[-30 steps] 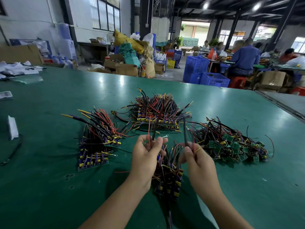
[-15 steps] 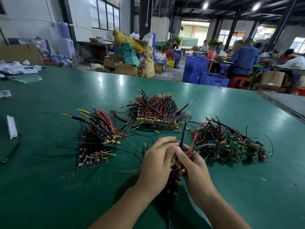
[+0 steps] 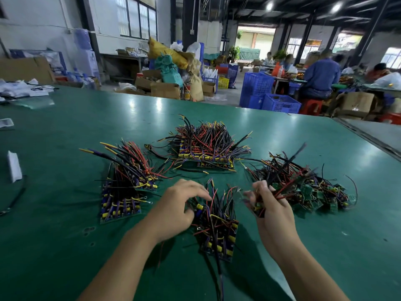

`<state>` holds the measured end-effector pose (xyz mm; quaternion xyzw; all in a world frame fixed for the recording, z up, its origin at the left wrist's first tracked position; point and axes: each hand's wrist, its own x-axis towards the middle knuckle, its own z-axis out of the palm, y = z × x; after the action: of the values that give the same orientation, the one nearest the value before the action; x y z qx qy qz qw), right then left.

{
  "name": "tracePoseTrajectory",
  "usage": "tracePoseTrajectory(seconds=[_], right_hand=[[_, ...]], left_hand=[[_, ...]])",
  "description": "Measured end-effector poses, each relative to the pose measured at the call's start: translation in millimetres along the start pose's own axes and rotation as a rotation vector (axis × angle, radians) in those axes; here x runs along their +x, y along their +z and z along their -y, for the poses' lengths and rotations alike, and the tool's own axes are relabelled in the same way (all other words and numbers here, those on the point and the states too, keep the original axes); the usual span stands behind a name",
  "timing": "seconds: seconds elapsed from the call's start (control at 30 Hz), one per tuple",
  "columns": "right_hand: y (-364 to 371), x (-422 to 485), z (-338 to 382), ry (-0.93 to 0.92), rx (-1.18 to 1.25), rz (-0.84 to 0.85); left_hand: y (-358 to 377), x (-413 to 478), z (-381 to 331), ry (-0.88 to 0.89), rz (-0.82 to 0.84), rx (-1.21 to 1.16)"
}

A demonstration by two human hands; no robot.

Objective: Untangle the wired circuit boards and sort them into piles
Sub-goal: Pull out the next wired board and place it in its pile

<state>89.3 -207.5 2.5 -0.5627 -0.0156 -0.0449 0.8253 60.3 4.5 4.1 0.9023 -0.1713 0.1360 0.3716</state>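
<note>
- Sorting looks well underway: 3 stacked piles sit on the green table (image 3: 65, 213), namely the left pile (image 3: 121, 192), back pile (image 3: 206, 148) and near pile (image 3: 219, 231) (boards roughly lined up, wires poking up).
- 1 tangled heap (image 3: 314, 190) on the right isn't sorted yet, so I'd guess there's plenty left.
- Right hand (image 3: 272, 213) is clamped around 1 wired board (image 3: 258, 207), held up just beside that heap.
- Left hand (image 3: 178, 207) curls over the near pile's edge, pinching it.
- Tally: 4 heaps, 1 board in hand.
</note>
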Motion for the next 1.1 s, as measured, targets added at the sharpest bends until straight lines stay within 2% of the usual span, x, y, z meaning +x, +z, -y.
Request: tracePoseTrajectory(seconds=[0.13,0.2,0.37,0.5,0.6,0.77,0.9,0.97,1.1], right_hand=[[-1,-1,1,-0.045,-0.088,0.053],[-2,-2,-1,-0.043,-0.054,0.064],[-8,2,-2,-0.053,-0.08,0.026],[-11,4,-1,-0.025,-0.106,0.008],[-11,3,-1,-0.015,-0.11,0.009],[-10,2,3,0.01,-0.115,0.007],[-4,-5,3,0.119,-0.069,0.083],[3,-11,2,0.156,-0.053,0.148],[19,-24,-3,0.133,-0.119,0.274]], left_hand=[[8,1,5,-0.017,0.181,0.086],[10,2,7,-0.055,0.193,0.098],[5,3,6,-0.078,0.028,0.027],[2,5,5,-0.095,-0.209,-0.067],[-2,7,2,-0.242,-0.306,-0.29],[-9,9,1,-0.436,-0.49,-0.852],[0,14,-6,-0.56,-0.606,-1.16],[8,15,-11,-0.576,-0.638,-1.131],[24,14,-20,-0.509,-0.666,-0.86]])
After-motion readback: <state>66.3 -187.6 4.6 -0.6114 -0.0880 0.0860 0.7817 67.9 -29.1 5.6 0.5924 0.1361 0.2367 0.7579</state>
